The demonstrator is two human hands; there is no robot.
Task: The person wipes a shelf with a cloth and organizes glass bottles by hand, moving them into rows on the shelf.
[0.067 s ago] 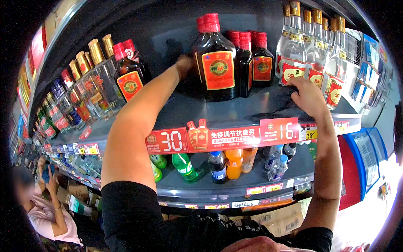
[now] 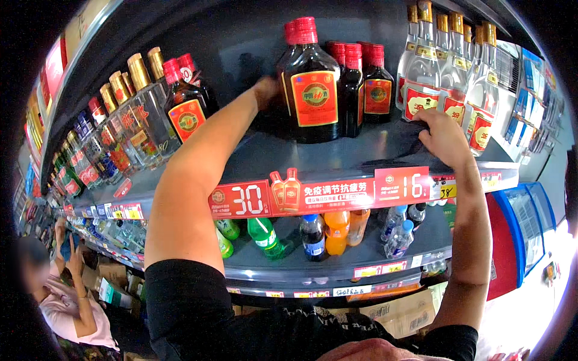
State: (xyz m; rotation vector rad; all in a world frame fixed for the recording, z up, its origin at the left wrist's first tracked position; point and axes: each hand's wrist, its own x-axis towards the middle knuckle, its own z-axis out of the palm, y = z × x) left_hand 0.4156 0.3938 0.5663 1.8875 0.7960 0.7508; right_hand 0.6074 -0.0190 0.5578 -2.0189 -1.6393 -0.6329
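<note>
**Glass bottles close to the shelf edge**

The right hand (image 2: 444, 137) rests near the front edge of the grey shelf (image 2: 337, 157), toward its right end. Its fingers press down on a dark cloth (image 2: 404, 143) that lies flat on the shelf. The grip is a loose, flat one on the cloth, not a closed fist.

The left hand (image 2: 267, 91) reaches farther in, to the back of the shelf, behind the big dark bottle with the red cap (image 2: 310, 84). I cannot tell if this hand is open or closed, or if it holds anything, because the bottle hides the fingers.

The big bottle stands upright in the middle of the shelf, with the left arm just beside it. I think an arm bump could tip it, and it could fall off the front edge and break. The clear bottles (image 2: 448, 75) by the right hand could get knocked too.

The shelf is smooth and looks slippery. Red price strips (image 2: 319, 194) run along its front edge. Below is a shelf of soft drink bottles (image 2: 313, 234). Far down on the left, another person (image 2: 66, 301) sits by boxes in the shop.
</note>
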